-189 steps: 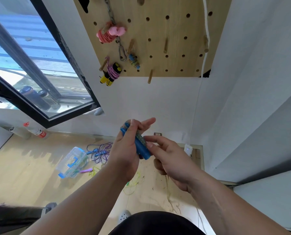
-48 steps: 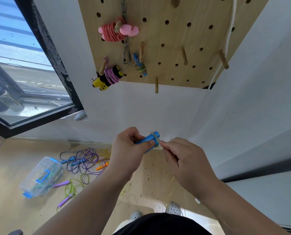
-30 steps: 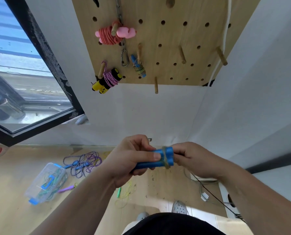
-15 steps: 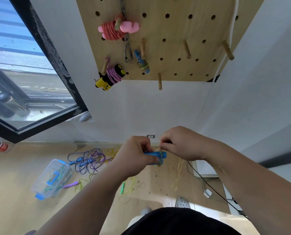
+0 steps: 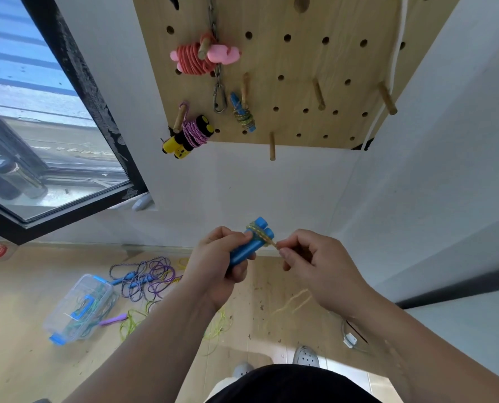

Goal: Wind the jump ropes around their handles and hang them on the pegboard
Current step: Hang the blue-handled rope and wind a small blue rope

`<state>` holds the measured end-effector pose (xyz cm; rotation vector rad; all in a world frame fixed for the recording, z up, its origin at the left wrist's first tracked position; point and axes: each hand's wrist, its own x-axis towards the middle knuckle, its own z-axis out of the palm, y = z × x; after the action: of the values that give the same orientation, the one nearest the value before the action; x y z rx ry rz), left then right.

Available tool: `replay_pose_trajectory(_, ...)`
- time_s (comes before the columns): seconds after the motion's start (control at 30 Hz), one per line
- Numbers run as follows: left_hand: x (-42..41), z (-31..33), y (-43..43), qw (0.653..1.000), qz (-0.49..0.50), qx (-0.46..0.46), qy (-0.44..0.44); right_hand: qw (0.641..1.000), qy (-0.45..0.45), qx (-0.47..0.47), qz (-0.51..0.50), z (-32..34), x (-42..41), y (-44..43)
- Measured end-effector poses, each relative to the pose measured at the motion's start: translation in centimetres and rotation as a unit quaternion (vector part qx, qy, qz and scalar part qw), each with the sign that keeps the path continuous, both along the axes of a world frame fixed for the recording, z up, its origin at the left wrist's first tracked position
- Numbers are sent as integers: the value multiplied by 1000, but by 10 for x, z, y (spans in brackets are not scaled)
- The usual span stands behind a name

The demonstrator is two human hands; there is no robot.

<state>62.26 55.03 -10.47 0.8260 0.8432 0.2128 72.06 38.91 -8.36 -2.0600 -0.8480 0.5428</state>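
- Three wound ropes already hang on the pegboard [image 5: 300,68] in the upper middle of the frame: a pink bundle [image 5: 196,58], a yellow-and-black bundle [image 5: 190,136] and a small blue bundle [image 5: 243,114]. Several pegs [image 5: 318,94] are bare.
- A fourth is under way at frame centre. Only a few turns of yellow-green rope [image 5: 261,232] circle the upper end of the paired blue handles [image 5: 249,245], and a blurred length trails below.
- Tangled ropes [image 5: 143,279] on the floor at lower left, beside a clear box [image 5: 76,308], look unwound, so I judge the task roughly half done.
- The left hand [image 5: 216,266] is wrapped round the lower part of the handles, which tilt up to the right.
- The right hand [image 5: 315,263] pinches the rope just beside the handles, and the rope looks taut.
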Motion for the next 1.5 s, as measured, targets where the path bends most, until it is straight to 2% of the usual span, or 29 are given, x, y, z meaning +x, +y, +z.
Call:
replay_pose_trajectory(0.2, 5, 6, -15, 998, 17, -59, -32, 993, 107, 59, -2, 2, 7, -12)
replay_pose_trajectory(0.4, 5, 10, -14, 997, 44, -43, -49, 980, 180, 85, -16, -3, 11, -17)
replay_pose_trajectory(0.5, 6, 10, -17, 996, 67, -33, -45, 983, 167, 71, -28, -6, 13, -15)
replay_pose_trajectory(0.67, 10, 4, -18, 989, 143, -1, -33, 995, 81, 38, -41, -8, 9, -8)
replay_pose_trajectory(0.73, 10, 6, -19, 988, 146, -4, -45, 995, 80, 30, -43, -11, 8, -5)
replay_pose_trajectory(0.83, 7, 12, -19, 994, 78, -35, -72, 993, 106, 38, -40, -12, 13, -4)
replay_pose_trajectory(0.93, -2, 17, -17, 994, -23, -52, -90, 987, 152, 44, 35, -12, 23, -10)
replay_pose_trajectory(1.03, -11, 18, -15, 987, -121, -43, -97, 981, 133, -55, 133, -11, 39, -15)
replay_pose_trajectory(1.13, -16, 14, -13, 970, -231, 33, -64, 962, 58, -154, 218, -1, 55, -12)
replay_pose_trajectory(1.23, -17, 7, -16, 950, -284, 131, -6, 939, 19, -206, 273, 15, 63, -1)
replay_pose_trajectory(1.4, -10, -9, -20, 903, -275, 320, 81, 922, -80, -254, 282, 18, 54, 23)
replay_pose_trajectory(1.5, -6, -17, -16, 880, -227, 403, 112, 937, -120, -226, 238, 14, 35, 30)
